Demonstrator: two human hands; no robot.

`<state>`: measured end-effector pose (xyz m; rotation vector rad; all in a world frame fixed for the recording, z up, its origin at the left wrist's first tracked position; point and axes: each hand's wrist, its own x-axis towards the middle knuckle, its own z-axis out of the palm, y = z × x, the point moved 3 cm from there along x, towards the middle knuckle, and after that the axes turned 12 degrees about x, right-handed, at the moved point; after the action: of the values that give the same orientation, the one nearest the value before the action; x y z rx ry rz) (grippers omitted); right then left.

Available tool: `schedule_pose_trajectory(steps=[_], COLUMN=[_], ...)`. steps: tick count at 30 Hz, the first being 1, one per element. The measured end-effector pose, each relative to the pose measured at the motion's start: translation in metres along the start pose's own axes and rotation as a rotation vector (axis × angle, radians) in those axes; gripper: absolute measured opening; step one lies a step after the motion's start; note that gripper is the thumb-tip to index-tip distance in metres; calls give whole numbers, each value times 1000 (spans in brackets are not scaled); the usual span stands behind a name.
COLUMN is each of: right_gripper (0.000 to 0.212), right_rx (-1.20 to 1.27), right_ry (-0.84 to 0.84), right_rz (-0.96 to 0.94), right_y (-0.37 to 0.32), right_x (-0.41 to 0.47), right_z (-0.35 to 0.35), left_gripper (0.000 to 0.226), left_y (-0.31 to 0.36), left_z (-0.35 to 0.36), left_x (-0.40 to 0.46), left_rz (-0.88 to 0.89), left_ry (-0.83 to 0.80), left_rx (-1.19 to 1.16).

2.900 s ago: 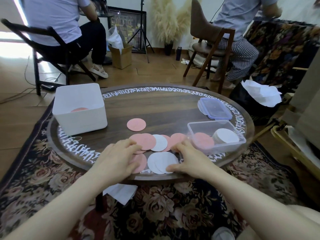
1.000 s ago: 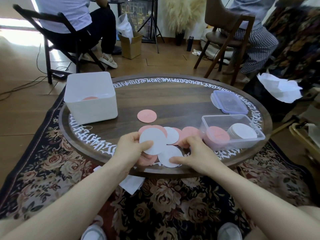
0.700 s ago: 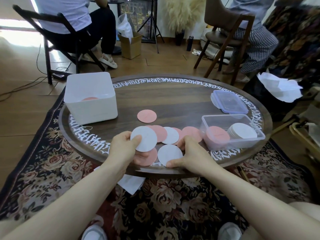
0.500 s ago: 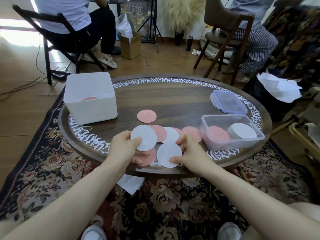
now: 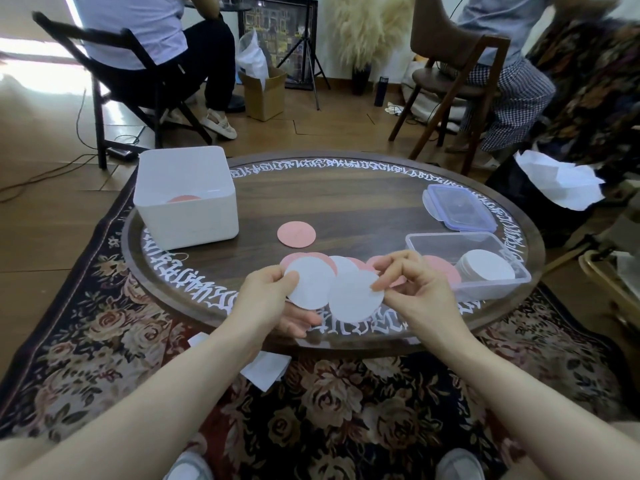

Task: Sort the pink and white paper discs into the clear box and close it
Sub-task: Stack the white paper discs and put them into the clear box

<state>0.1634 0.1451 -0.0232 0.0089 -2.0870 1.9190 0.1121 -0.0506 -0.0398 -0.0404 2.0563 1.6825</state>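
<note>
white disc [image 5: 356, 295] now lifted off tabletop [image 5: 346, 202], pinched at its edge in right hand [image 5: 419, 289] grip | second white disc [image 5: 310, 282] pinched in left hand [image 5: 266, 299] grip, as 0.5 s ago | both whites ready for white stack in clear box [image 5: 485, 247] | pink discs [image 5: 296, 234] remain loose; lid [image 5: 457, 206] off

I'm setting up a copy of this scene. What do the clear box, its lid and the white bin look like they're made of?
Clear box: likely thin transparent plastic; the discs show through its walls.
Lid: translucent plastic with a bluish-purple rim and side tabs that look like clips.
White bin: seemingly opaque, smooth white plastic with rounded corners and a faint sheen.
</note>
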Motion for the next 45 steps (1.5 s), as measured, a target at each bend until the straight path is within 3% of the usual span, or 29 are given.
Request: schedule_pose_trajectory(steps=[9, 12, 15, 18, 21, 23, 24, 26, 33, 45], right_gripper=[51, 34, 20, 17, 9, 12, 13, 14, 7, 9], right_rx=[1, -1, 105, 129, -9, -152, -230, -329, -401, -376], right_ry=[14, -17, 18, -110, -188, -192, -203, -223, -244, -243], right_rz=[-45, -42, 79, 208, 190, 139, 108, 68, 59, 98], right_y=[-1, -3, 0, 5, 9, 9, 9, 10, 14, 20], right_x=[0, -1, 0, -2, -6, -7, -7, -8, -13, -13], right_z=[3, 7, 7, 9, 11, 9, 9, 9, 9, 6], left_gripper=[21, 25, 22, 17, 18, 15, 11, 11, 3, 8], left_y=[3, 2, 3, 5, 0, 0, 5, 6, -6, -6], left_z=[16, 14, 13, 14, 11, 12, 14, 18, 20, 22], left_x=[-7, -4, -1, -2, -1, -5, -11, -16, -4, -6], left_rz=[160, 244, 293, 322, 453, 652, 774, 864, 839, 767], left_ry=[-217, -128, -56, -72, 13, 217, 287, 266, 125, 127], left_rx=[5, 159, 178, 190, 528, 892, 962, 944, 924, 901])
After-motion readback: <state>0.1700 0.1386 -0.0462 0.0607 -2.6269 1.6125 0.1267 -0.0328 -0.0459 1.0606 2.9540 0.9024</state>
